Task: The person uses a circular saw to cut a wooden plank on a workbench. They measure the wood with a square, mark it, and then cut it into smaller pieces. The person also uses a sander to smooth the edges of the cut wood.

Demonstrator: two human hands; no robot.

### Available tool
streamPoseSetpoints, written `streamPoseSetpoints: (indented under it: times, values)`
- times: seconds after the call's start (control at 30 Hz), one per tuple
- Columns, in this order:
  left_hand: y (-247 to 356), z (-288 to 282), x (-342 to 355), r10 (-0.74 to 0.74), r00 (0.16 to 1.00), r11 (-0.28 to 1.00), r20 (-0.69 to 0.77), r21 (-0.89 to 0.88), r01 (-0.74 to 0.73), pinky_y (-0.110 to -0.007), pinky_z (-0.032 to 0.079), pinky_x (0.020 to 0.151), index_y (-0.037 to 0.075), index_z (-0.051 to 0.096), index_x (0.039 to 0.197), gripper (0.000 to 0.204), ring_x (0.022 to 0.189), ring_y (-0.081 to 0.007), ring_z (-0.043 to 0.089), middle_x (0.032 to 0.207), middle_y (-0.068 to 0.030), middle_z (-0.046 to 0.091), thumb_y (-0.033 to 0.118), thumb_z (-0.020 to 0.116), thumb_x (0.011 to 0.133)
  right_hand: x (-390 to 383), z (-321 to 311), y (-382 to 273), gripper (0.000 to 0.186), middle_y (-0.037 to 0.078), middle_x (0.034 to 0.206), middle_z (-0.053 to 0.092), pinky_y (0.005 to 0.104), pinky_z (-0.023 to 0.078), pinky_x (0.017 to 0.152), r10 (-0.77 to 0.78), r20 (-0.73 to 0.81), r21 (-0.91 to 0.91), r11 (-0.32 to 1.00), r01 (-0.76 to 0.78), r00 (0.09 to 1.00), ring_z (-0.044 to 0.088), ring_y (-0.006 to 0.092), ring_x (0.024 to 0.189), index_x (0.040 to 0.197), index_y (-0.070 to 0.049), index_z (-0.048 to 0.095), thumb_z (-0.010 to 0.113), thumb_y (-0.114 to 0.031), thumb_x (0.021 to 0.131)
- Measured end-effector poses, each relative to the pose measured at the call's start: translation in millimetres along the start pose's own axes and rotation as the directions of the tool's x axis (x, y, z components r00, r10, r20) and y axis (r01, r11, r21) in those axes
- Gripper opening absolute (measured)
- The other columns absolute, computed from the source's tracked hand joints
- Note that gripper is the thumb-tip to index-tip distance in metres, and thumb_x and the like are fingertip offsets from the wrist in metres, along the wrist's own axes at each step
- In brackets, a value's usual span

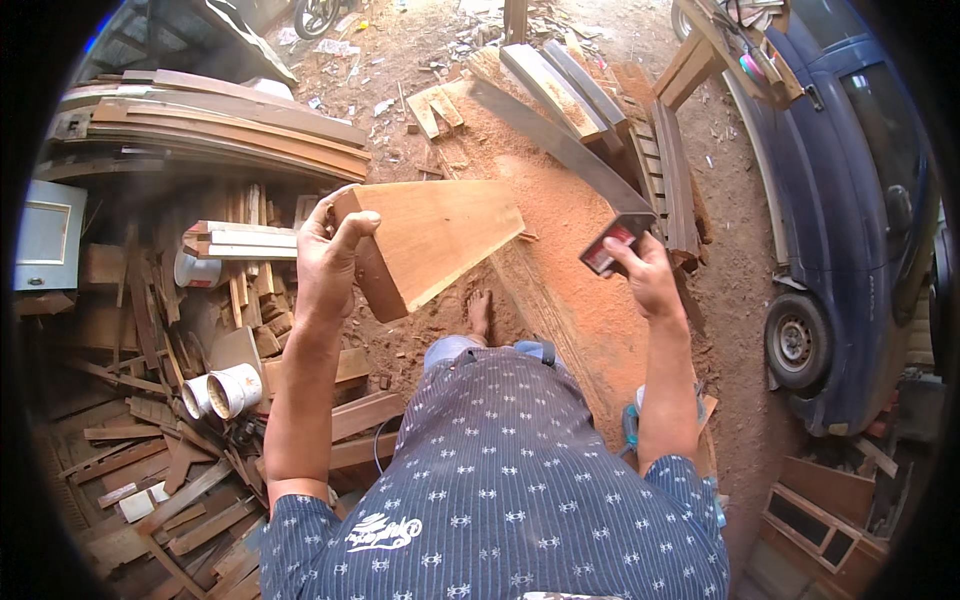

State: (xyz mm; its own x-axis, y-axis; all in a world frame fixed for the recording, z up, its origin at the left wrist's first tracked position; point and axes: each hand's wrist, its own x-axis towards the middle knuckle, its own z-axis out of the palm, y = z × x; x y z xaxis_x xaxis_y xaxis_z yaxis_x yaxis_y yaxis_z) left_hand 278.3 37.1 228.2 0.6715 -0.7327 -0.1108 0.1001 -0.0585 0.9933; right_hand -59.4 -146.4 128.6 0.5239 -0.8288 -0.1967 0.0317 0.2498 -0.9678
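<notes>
My left hand [335, 245] is closed round the near end of a thick, pale brown wooden board [445, 235], thumb over its edge. The board is held up in front of me, its far end pointing to the right. On the right, my right hand [648, 275] grips a dark L-shaped square [565, 145], with my thumb on its short black-and-red part. The long flat arm of the square slants away to the far left. Board and square are apart. Below them, a long wooden beam [550, 310] lies beside reddish sawdust [555, 220], and my bare foot [479, 314] is near it.
Stacked planks [220, 125] lie at the far left, above scrap wood [190, 480] and white buckets [236, 391]. Thick boards [555, 90] lie at the far middle. A blue vehicle [850, 200] stands on the right. A teal tool [630, 425] sits by my right forearm.
</notes>
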Motion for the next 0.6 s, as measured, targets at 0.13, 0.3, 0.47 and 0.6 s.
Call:
streamPoseSetpoints:
  times: [0.13,0.3,0.47,0.6]
  values:
    - [-18,11,-12,0.023,0.997,0.998,-0.071,-0.061,-0.027,-0.029,0.054,0.082,-0.001,0.053,0.126,0.06,0.096,-0.0157,0.063,0.108,-0.0088,0.062,0.028,0.08,0.08,-31,-26,6,0.014,0.004,0.085,0.066,0.0262,0.052,0.062,0.003,-0.057,-0.015,1.0,-0.004,0.998,0.063,0.0124,0.073,0.103,-0.003,0.062,0.066,-0.011,0.093]
    - [-24,32,-42,-0.208,0.966,0.969,-0.151,-0.17,0.182,-0.035,0.058,0.077,0.007,0.044,0.131,0.065,0.103,-0.0202,0.062,0.116,-0.01,0.057,0.039,0.076,0.085,-73,11,29,0.013,0.004,0.086,0.067,0.026,0.053,0.064,0.085,-0.132,0.109,0.992,-0.071,0.988,0.064,0.0138,0.073,0.102,-0.005,0.062,0.066,-0.014,0.094]
    - [-33,51,-74,-0.156,0.981,0.985,-0.117,-0.096,0.145,-0.036,0.056,0.084,0.009,0.04,0.132,0.063,0.106,-0.0199,0.06,0.12,-0.01,0.056,0.042,0.072,0.09,-66,62,45,0.026,0.007,0.102,0.068,0.031,0.053,0.084,0.099,0.196,0.036,0.993,-0.108,0.976,0.063,0.0145,0.093,0.115,-0.002,0.063,0.066,-0.015,0.094]
    - [-58,43,-88,-0.095,0.987,0.992,-0.128,-0.095,0.084,-0.037,0.055,0.087,0.01,0.037,0.135,0.067,0.108,-0.0214,0.06,0.123,-0.0103,0.055,0.045,0.072,0.089,-49,83,23,0.034,0.01,0.118,0.067,0.0331,0.047,0.098,0.072,0.42,-0.054,0.997,-0.054,0.905,0.06,0.0161,0.108,0.125,0.001,0.06,0.064,-0.013,0.095]
